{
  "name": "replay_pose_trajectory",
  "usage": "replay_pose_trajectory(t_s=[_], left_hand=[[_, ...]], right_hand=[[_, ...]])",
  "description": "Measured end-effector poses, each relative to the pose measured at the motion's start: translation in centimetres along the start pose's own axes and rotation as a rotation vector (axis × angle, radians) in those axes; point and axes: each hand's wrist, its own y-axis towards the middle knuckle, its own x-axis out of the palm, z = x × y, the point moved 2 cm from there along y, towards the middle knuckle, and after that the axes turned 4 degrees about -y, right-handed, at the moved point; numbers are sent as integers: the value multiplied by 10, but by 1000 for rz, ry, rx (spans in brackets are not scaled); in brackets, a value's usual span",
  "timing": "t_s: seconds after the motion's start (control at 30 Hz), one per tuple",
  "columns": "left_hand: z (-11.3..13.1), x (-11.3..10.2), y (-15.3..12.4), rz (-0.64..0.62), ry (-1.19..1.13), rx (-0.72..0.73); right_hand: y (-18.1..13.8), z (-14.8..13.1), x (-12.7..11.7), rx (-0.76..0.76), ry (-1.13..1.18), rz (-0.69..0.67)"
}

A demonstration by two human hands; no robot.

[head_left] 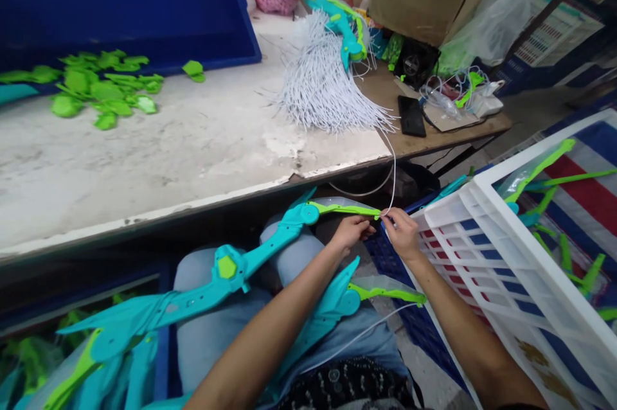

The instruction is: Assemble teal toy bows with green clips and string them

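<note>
Across my knees lies a long turquoise toy bow (202,294), with a bright green limb (344,206) at its right end. My left hand (354,231) is closed just under that limb's tip, fingers curled, partly hiding its grip. At the tip itself my right hand (401,230) pinches a thin white string (394,169), which runs up toward the table edge. A second toy bow (340,299) rests on my lap beneath my left forearm. Its green limb points right, and another white string (359,336) trails beside it.
A thick bundle of white strings (322,85) and turquoise parts lie on the worn white table (193,166). Green pieces (103,85) sit near a blue tray (120,5). A black phone (411,115) is at right. A white crate (482,249) holding green-limbed parts stands right of me.
</note>
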Motion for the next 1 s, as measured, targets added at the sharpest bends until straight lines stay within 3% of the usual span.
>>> replay_pose_trajectory(t_s=[0.27,0.4,0.47,0.57,0.63,0.7,0.77,0.87,0.93,1.0], left_hand=[[1,14,5,-70,24,-11],[9,1,-11,-12,134,24],[18,-22,-37,19,196,81],[36,-72,-101,50,267,212],[43,-110,-151,119,133,186],[46,-145,-200,261,-36,191],[46,-173,-242,478,-201,283],[41,-196,-290,789,-435,477],[37,-199,-310,861,-581,587],[33,-195,-323,837,-674,675]], right_hand=[[-2,12,10,90,63,-80],[-10,18,11,127,74,-179],[-15,18,8,150,69,-186],[-22,14,-1,154,63,-202],[-25,9,-7,141,48,-222],[-27,5,-12,135,22,-244],[-29,2,-15,144,-6,-263],[-31,4,-15,148,-37,-270],[-31,11,-12,129,-62,-254],[-31,22,-9,91,-99,-230]])
